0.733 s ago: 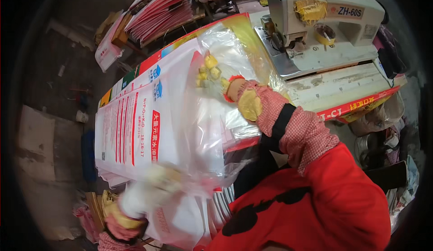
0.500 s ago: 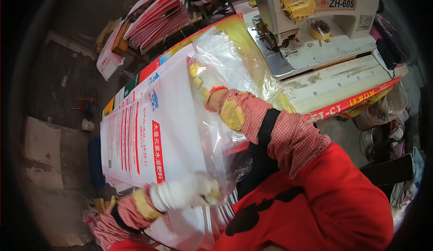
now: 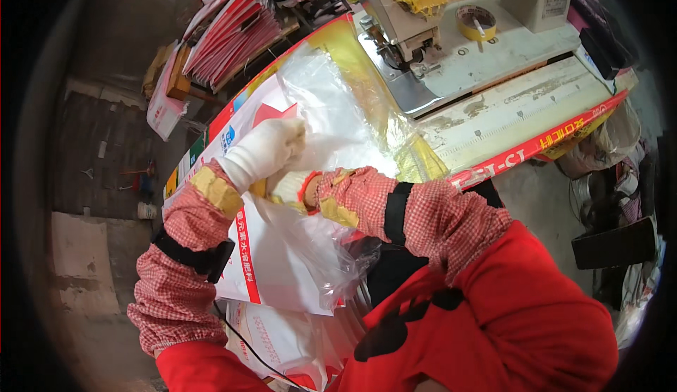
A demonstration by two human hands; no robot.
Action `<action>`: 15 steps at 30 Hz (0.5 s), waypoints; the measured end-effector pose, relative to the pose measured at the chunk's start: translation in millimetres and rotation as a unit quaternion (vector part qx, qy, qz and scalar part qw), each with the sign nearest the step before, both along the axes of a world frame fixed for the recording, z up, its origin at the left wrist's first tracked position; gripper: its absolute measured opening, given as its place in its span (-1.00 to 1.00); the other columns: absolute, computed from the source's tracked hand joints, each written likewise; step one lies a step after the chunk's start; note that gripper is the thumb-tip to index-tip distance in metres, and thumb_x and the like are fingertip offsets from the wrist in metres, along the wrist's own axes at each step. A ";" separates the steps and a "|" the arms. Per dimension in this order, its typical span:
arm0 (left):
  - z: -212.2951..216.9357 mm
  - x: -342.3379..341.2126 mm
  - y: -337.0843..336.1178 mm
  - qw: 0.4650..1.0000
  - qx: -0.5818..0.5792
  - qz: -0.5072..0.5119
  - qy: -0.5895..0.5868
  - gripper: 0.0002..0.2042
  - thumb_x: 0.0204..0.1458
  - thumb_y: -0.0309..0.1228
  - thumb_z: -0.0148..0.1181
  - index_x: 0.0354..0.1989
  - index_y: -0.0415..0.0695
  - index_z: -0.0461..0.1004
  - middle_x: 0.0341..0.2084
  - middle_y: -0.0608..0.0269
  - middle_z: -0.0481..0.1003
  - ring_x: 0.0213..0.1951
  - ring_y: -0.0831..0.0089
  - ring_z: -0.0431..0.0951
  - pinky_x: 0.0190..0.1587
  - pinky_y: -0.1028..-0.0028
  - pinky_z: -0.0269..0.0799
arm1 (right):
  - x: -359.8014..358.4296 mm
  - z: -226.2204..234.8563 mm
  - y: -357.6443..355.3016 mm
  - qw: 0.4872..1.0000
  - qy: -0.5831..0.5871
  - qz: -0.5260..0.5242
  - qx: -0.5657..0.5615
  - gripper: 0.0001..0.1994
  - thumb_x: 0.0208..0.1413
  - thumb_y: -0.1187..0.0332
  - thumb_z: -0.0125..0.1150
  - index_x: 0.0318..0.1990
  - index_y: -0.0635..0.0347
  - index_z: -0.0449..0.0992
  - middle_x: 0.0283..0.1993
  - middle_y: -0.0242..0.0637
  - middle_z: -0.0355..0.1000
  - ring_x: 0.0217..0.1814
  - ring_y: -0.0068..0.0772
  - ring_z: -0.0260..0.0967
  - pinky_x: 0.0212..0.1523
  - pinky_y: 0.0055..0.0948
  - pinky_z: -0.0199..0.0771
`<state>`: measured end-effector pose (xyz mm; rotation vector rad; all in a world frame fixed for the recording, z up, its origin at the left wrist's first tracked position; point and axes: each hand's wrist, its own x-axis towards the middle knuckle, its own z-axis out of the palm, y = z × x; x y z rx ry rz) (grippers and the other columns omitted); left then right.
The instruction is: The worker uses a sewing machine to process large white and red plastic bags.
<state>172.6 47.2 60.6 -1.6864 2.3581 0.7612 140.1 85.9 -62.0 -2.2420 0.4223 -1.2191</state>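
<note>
A white printed bag [image 3: 262, 251] with red bands lies on a stack of similar bags. A clear plastic liner [image 3: 321, 258] spreads along its right side, crumpled at the near end. My left hand [image 3: 266, 151], in a white knit glove, is closed at the bag's upper edge, its fingers curled and partly hidden. Right beside it, slightly nearer to me, my right hand [image 3: 285, 186], in a white glove with yellow-covered fingers, is closed on the liner. Its fingertips are partly behind the left hand. Above the hands, a red bag corner [image 3: 273, 113] sticks up.
A white sewing machine [image 3: 458, 11] stands at the far right, a yellow tape roll [image 3: 477, 23] on its bed. Folded red-and-white bags [image 3: 233, 36] are stacked at the far left. Yellow-edged sheeting [image 3: 352, 60] covers the table beside the machine. More white bags [image 3: 282, 339] lie near my lap.
My left hand has moved from the bag's near end up to its far part, beside the right hand. My right hand has come nearer to me. The view has shifted slightly.
</note>
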 end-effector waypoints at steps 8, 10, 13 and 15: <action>31.5 28.7 -21.0 0.922 -0.289 0.015 -0.257 -0.83 -0.04 -0.59 0.02 -0.31 -0.11 0.51 -0.49 -0.09 0.46 -0.44 0.10 0.48 -0.36 0.25 0.38 | -40.6 23.5 17.8 0.852 0.101 0.116 0.500 -0.26 0.01 -0.39 -0.13 -0.43 0.27 0.50 -0.57 -0.23 0.33 -0.49 -0.32 0.26 -0.39 -0.27 0.29; 39.4 23.6 -27.1 0.904 -0.258 0.010 -0.340 -0.82 -0.04 -0.54 0.03 -0.30 -0.11 0.54 -0.41 -0.08 0.50 -0.34 0.04 0.52 -0.28 0.23 0.42 | -47.6 35.6 21.0 0.830 0.135 0.106 0.531 -0.42 0.00 -0.23 -0.03 -0.14 0.10 0.56 -0.30 -0.02 0.49 -0.26 -0.07 0.46 -0.21 -0.22 0.41; 61.5 2.2 -34.8 0.833 -0.283 -0.033 -0.473 -0.83 -0.10 -0.47 0.05 -0.42 -0.14 0.60 -0.35 -0.02 0.56 -0.26 0.05 0.57 -0.19 0.20 0.49 | -47.0 49.7 35.9 0.778 0.229 0.118 0.573 -0.62 -0.04 0.03 0.16 -0.20 0.11 0.55 -0.29 -0.05 0.51 -0.26 -0.10 0.46 -0.23 -0.22 0.42; 82.7 -21.4 -40.6 0.763 -0.360 -0.057 -0.534 -0.84 -0.07 -0.42 0.07 -0.45 -0.07 0.62 -0.44 0.12 0.58 -0.32 0.20 0.61 -0.35 0.27 0.50 | -47.0 54.2 49.6 0.795 0.248 0.159 0.531 -0.64 -0.04 0.05 0.16 -0.21 0.11 0.56 -0.29 -0.06 0.51 -0.25 -0.10 0.47 -0.23 -0.21 0.43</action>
